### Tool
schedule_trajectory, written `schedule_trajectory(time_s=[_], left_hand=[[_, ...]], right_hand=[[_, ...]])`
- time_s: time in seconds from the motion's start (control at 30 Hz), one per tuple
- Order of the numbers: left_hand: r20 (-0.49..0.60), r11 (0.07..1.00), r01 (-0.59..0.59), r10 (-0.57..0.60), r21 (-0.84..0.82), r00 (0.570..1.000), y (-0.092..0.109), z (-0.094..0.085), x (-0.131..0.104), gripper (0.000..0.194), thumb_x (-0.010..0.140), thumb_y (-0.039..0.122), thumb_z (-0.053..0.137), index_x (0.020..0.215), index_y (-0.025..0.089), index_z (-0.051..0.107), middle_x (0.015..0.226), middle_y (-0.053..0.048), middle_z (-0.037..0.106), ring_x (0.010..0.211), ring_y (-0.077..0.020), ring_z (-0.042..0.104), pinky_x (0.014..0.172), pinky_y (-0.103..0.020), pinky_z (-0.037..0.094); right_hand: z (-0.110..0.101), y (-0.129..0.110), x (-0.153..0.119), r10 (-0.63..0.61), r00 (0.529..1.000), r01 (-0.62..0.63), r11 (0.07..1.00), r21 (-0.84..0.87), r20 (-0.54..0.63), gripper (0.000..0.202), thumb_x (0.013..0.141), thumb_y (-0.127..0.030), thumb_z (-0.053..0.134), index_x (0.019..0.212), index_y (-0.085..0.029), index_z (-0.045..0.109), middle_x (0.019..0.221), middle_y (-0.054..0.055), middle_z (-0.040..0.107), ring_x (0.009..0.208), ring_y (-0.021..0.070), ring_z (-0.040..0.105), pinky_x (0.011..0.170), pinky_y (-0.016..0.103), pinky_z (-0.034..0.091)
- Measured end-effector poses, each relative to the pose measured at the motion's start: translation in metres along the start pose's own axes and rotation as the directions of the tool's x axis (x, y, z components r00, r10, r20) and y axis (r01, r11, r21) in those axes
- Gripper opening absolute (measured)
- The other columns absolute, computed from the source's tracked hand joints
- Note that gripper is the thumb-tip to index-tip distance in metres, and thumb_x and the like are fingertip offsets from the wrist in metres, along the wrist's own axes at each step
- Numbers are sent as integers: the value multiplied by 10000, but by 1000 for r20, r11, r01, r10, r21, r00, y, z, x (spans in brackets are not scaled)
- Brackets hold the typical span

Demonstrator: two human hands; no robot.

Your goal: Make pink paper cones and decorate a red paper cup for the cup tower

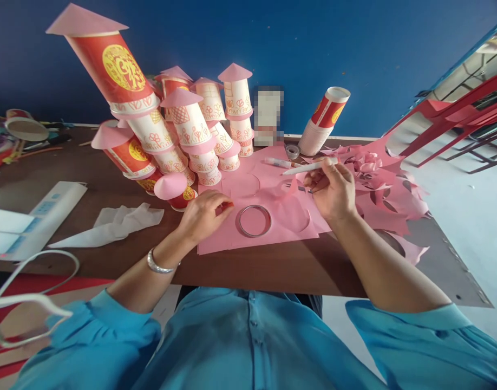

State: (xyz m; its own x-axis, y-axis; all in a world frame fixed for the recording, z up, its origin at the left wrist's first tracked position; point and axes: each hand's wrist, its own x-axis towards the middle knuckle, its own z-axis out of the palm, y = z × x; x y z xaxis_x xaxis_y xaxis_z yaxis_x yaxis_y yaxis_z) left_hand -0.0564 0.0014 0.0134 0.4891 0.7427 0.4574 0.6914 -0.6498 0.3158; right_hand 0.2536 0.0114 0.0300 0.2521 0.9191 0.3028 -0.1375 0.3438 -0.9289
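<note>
Pink paper sheets lie on the brown table in front of me. A round metal ring rests flat on them. My left hand is over the left edge of the sheets, left of the ring, thumb and fingertips close together; whatever they may hold is too small to make out. Above the right part of the paper, my right hand holds a white pen, its tip pointing left. Below that hand is a curled pink piece with a round cut edge. A marker lies behind it.
Paper-cup towers with pink cone roofs stand at the back left. A cup stack and a tape roll are at the back. Pink scraps cover the right side. Crumpled white material and a white box lie left.
</note>
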Motion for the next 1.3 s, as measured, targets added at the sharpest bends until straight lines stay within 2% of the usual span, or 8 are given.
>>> schedule_trajectory(time_s=[0.13, 0.23, 0.33, 0.4, 0.5, 0.63, 0.87, 1.3], left_hand=[[165, 967, 79, -121, 242, 979, 7, 1, 1, 116, 953, 201, 607, 961, 186, 722, 945, -89, 746, 942, -268, 695, 744, -357, 546], [179, 927, 113, -187, 359, 966, 9, -2, 0, 170, 967, 211, 561, 977, 178, 728, 940, -111, 729, 951, -299, 680, 733, -388, 548], [130, 913, 91, -154, 397, 979, 10, -4, -2, 192, 917, 170, 585, 1038, 165, 734, 1026, -137, 721, 1017, -333, 656, 759, -419, 560], [69, 941, 50, -77, 334, 995, 13, -6, -3, 224, 904, 168, 608, 1093, 166, 728, 1124, -142, 709, 1073, -336, 638, 826, -442, 570], [45, 993, -72, 68, 98, 997, 19, -8, -4, 294, 924, 276, 672, 1205, 189, 690, 1215, -125, 688, 1133, -305, 630, 977, -468, 556], [74, 983, -142, 150, -113, 986, 25, -4, -5, 657, 865, 437, 773, 1432, 207, 534, 1373, -145, 619, 1278, -325, 575, 1108, -510, 492], [169, 994, -70, 83, -83, 982, 32, 8, -8, 823, 732, 582, 853, 1388, 166, 584, 1326, -179, 607, 1245, -382, 551, 1086, -586, 480], [177, 998, -49, 56, -45, 983, 30, 15, -7, 700, 734, 499, 879, 1288, 131, 658, 1256, -161, 654, 1192, -361, 566, 1036, -543, 525]], right_hand=[[13, 6, -13, 32, 993, -33, 999, 10, 111, 405, 830, -594, 800, 832, -210, 669, 623, -34, 634, 522, 134, 636, 520, 279, 566], [21, 6, -23, 13, 981, -5, 999, -43, 193, 374, 833, -558, 815, 858, -206, 693, 631, -32, 656, 531, 134, 652, 534, 281, 591], [21, 4, -25, 1, 975, 21, 995, -94, 221, 360, 846, -549, 805, 859, -206, 697, 633, -32, 664, 533, 129, 654, 537, 278, 601], [19, 2, -24, 11, 976, 15, 993, -118, 218, 369, 847, -559, 800, 866, -205, 697, 628, -33, 664, 530, 129, 652, 536, 280, 605], [18, 2, -22, 34, 978, -2, 989, -151, 208, 403, 836, -589, 797, 859, -200, 694, 625, -30, 659, 526, 129, 646, 530, 282, 606], [18, 3, -22, 42, 977, -6, 985, -172, 208, 423, 827, -604, 799, 836, -195, 691, 626, -25, 646, 524, 128, 635, 527, 288, 609], [18, 6, -23, 39, 976, 5, 979, -205, 213, 428, 839, -619, 777, 861, -201, 686, 652, -18, 653, 550, 135, 646, 541, 295, 617], [19, 9, -22, 66, 966, -17, 981, -194, 249, 405, 844, -612, 773, 880, -217, 690, 659, -28, 661, 560, 127, 641, 554, 287, 607]])
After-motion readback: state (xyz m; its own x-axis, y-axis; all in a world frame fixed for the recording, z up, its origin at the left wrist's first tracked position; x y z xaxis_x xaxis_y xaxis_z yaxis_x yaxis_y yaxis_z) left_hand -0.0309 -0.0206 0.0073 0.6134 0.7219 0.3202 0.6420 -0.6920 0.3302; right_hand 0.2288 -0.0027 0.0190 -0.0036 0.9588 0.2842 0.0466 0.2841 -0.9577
